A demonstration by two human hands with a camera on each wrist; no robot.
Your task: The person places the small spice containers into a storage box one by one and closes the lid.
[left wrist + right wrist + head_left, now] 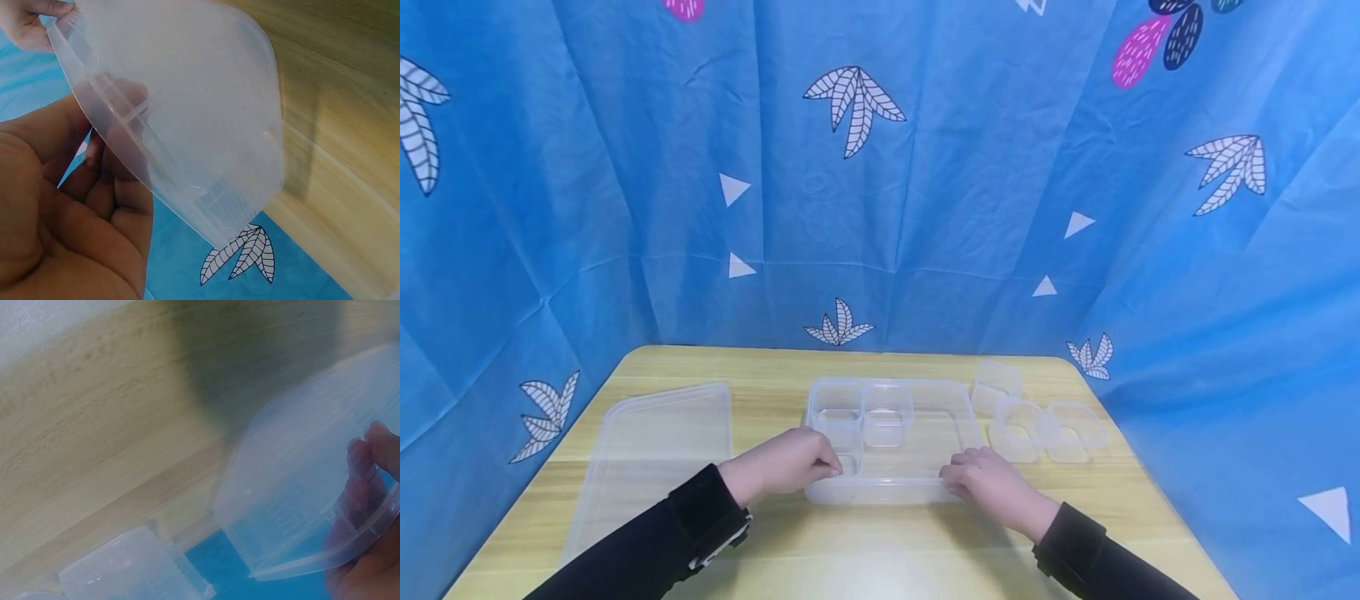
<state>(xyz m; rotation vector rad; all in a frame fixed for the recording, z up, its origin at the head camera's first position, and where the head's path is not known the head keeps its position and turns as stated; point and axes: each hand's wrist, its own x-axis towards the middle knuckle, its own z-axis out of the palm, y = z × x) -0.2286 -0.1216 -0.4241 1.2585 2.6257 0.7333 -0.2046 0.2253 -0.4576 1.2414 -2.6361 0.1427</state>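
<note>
A clear plastic storage box (917,492) is on the table, its near side toward me. Inside it, small clear bins (887,417) stand at the left; the right part shows its bare floor. My left hand (796,461) pinches the box's near wall at the left corner. The right hand (992,487) grips that same wall near the right corner. In the left wrist view, the fingers (128,94) show through the translucent plastic. The right wrist view has the fingertips (362,456) curled over the wall.
Right of the box sit three loose clear bins: a back one (997,385), a middle one (1017,432) and a right one (1075,432). A flat translucent lid (655,450) lies at the left beside my sleeve. Blue patterned cloth (880,208) hangs around the wooden table (865,550).
</note>
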